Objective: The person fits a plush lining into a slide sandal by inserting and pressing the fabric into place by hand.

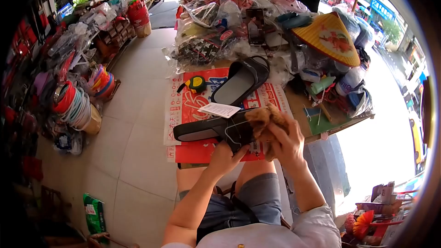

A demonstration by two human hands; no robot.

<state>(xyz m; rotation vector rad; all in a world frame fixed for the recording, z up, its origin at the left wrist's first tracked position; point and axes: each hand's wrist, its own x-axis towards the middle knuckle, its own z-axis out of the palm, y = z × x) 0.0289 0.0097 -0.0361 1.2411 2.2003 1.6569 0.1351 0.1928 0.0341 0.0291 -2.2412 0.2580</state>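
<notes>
A black slide sandal (pixel 197 129) with a grey insole lies on its base, toe strap to the right. My left hand (pixel 225 157) is closed round the near side of its strap. My right hand (pixel 287 140) grips a fuzzy brown cloth (pixel 261 118) against the strap end of this sandal. A white tag (pixel 219 109) sits above the sandal, and a thin pale string crosses the strap. Beyond it rests the other black sandal (pixel 239 82), with a yellow and black tape measure (pixel 196 84) to its left. My fingertips under the cloth are partly hidden.
Red and white printed sheets (pixel 181 105) cover the near table. Plastic-bagged goods (pixel 216 23) pile up behind, with a yellow conical hat (pixel 328 39) at right. Stacked buckets (pixel 76 105) stand on the left floor, and a green bag (pixel 94 213) lies lower left.
</notes>
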